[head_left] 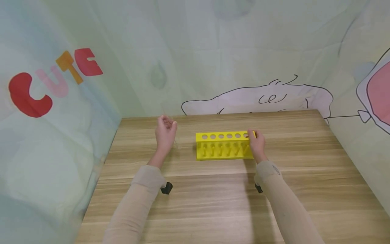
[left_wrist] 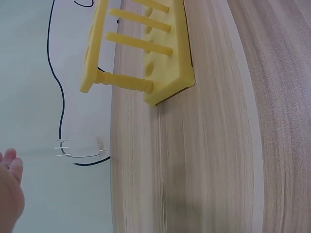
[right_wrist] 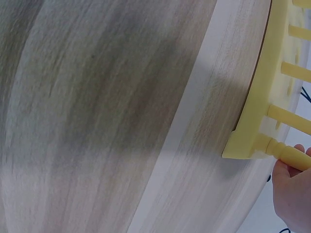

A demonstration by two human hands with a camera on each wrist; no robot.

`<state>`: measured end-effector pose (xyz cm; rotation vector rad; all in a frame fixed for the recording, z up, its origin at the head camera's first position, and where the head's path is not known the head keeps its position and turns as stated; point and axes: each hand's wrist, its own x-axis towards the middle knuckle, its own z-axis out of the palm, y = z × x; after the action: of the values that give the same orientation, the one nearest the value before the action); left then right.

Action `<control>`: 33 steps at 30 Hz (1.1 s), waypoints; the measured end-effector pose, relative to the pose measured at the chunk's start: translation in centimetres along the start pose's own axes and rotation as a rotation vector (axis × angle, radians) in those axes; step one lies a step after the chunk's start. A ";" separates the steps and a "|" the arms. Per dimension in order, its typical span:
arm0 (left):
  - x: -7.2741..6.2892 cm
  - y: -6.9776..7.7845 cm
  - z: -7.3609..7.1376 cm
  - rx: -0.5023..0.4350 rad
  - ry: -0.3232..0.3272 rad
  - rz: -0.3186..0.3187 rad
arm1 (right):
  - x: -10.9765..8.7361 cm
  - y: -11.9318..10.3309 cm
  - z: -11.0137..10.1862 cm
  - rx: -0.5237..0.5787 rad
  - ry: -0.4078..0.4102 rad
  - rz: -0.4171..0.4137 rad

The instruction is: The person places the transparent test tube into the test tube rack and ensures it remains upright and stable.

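A yellow test tube rack (head_left: 225,154) stands on the wooden table, a row of round holes along its top and upright pegs below. My right hand (head_left: 257,144) grips the rack's right end; in the right wrist view its fingers (right_wrist: 289,187) are around the end post. Left of the rack, my left hand (head_left: 166,134) is raised above the table with curled fingers, pinching a clear, thin test tube (left_wrist: 100,145). The tube is see-through and hard to make out in the head view. Only part of the left hand (left_wrist: 9,189) shows in the left wrist view.
The wood-grain table (head_left: 213,203) reaches back to a printed cloth (head_left: 195,61) that hangs behind it and at both sides. A black wrist strap piece (head_left: 166,188) shows at the left cuff.
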<state>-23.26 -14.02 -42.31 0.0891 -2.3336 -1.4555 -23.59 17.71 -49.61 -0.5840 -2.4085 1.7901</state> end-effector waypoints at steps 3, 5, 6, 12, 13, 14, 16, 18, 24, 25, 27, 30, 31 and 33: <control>0.0 0.2 0.0 -0.021 0.021 0.001 | -0.1 -0.1 0.0 0.003 -0.003 0.007; 0.1 0.3 0.0 -0.033 0.033 0.000 | -0.1 -0.1 0.0 0.002 -0.005 0.008; 0.1 0.4 0.0 -0.040 0.038 -0.002 | -0.1 -0.1 0.0 -0.002 -0.006 0.009; 0.2 0.5 0.2 -0.080 0.058 -0.010 | -0.1 -0.1 -0.1 -0.014 -0.006 0.006; 0.2 0.5 0.3 -0.085 0.060 -0.009 | 0.0 -0.1 -0.1 -0.011 -0.005 0.005; 0.3 0.5 0.3 -0.087 0.062 -0.007 | 0.0 -0.1 0.0 -0.011 -0.005 0.003; 0.3 0.6 0.4 -0.094 0.064 -0.001 | 0.0 0.0 0.0 -0.019 -0.006 0.002; 0.3 0.8 0.4 -0.103 0.061 0.001 | 0.0 0.0 0.0 -0.025 -0.009 0.009; 0.5 1.4 0.6 -0.094 0.057 0.029 | 0.0 -0.1 0.0 -0.030 -0.007 0.003; 0.5 1.5 0.6 -0.094 0.058 0.032 | 0.0 -0.2 0.0 -0.027 -0.006 0.006; 0.6 1.7 0.7 -0.116 0.056 0.032 | 0.1 -0.2 0.0 -0.021 -0.005 0.012; 0.8 1.9 0.9 -0.142 0.050 0.024 | 0.1 -0.2 0.0 -0.017 -0.003 0.021; 0.8 2.0 0.9 -0.148 0.048 0.022 | 0.1 -0.2 0.0 -0.018 -0.003 0.020; 0.8 2.2 1.1 -0.146 0.044 0.017 | 0.1 -0.2 0.0 -0.025 -0.002 0.014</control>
<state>-24.09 -12.26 -40.55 0.0609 -2.1811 -1.5938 -23.71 17.65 -49.46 -0.6030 -2.4382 1.7687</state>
